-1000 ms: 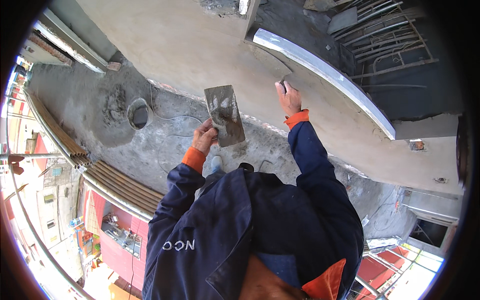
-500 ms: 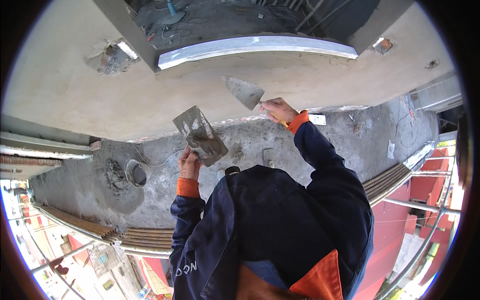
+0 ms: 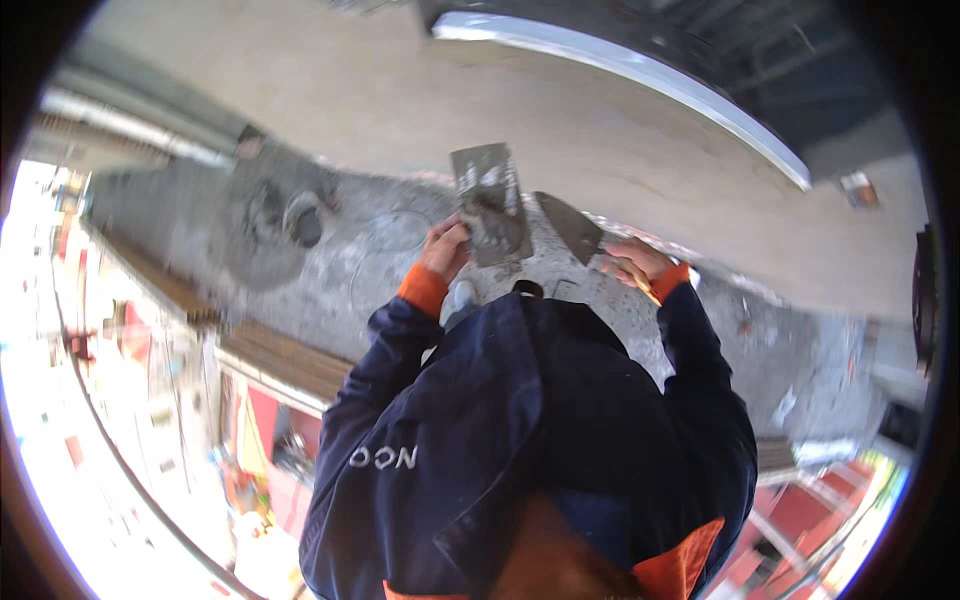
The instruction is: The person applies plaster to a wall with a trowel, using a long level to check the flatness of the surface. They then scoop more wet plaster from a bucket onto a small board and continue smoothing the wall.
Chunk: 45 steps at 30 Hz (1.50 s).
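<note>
On the floor (image 3: 335, 285) a bucket (image 3: 290, 214) is seen — a board (image 3: 484, 164) is gripped by left hand (image 3: 444, 247), a trowel (image 3: 570, 228) by right hand (image 3: 643, 263).

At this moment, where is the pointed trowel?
In the head view, the pointed trowel is right of centre, held in the right hand, just right of the mortar-smeared board in the left hand.

Two hands (image 3: 446, 247): the left at eleven o'clock, the right near three. Two orange cuffs (image 3: 423, 288), at nine and three. One rectangular mortar board (image 3: 490, 200) at twelve; one pointed trowel (image 3: 572, 230) at two. One round bucket (image 3: 292, 214) at ten; one pale sill (image 3: 625, 66) at one.
</note>
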Tool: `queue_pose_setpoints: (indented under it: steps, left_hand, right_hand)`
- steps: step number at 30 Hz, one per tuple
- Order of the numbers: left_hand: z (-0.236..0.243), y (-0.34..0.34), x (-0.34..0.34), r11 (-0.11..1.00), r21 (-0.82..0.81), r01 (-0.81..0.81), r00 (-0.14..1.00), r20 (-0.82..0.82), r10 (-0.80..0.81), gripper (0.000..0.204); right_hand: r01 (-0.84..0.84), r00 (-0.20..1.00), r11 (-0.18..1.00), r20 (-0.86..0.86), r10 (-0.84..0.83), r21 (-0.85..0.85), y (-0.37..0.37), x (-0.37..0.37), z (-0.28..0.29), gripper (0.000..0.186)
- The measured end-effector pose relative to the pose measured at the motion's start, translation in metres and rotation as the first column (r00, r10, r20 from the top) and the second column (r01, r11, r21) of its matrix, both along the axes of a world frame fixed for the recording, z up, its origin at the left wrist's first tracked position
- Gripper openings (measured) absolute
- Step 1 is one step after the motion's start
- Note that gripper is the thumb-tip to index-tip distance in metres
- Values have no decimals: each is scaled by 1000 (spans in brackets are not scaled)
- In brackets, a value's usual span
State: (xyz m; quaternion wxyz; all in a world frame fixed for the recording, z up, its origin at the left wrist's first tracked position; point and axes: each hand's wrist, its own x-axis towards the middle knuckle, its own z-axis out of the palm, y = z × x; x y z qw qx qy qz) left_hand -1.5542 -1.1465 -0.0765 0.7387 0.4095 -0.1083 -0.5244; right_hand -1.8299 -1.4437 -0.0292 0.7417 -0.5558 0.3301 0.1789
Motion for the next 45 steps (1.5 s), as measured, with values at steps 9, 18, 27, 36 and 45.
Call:
queue_pose_setpoints:
  steps: [9,18,27,36,45]
  left_hand:
    - [30,97,11,889,225,-399,916,61,396,40]
    - [25,236,70,732,280,-622,759,-15,651,44]
    - [31,388,191,610,128,-782,592,-156,791,50]
    - [0,470,320,463,266,-845,491,43,870,34]
    - [-65,587,500,222,555,-801,332,103,938,31]
  right_hand:
    - [-35,957,999,288,35,-6,137,150,3,21]
    - [-204,954,964,257,156,172,294,313,-30,28]
    - [-288,939,916,273,212,280,456,477,-35,31]
    - [-398,908,876,252,334,273,574,648,-59,27]
    - [-355,338,291,168,926,-888,634,779,-60,44]
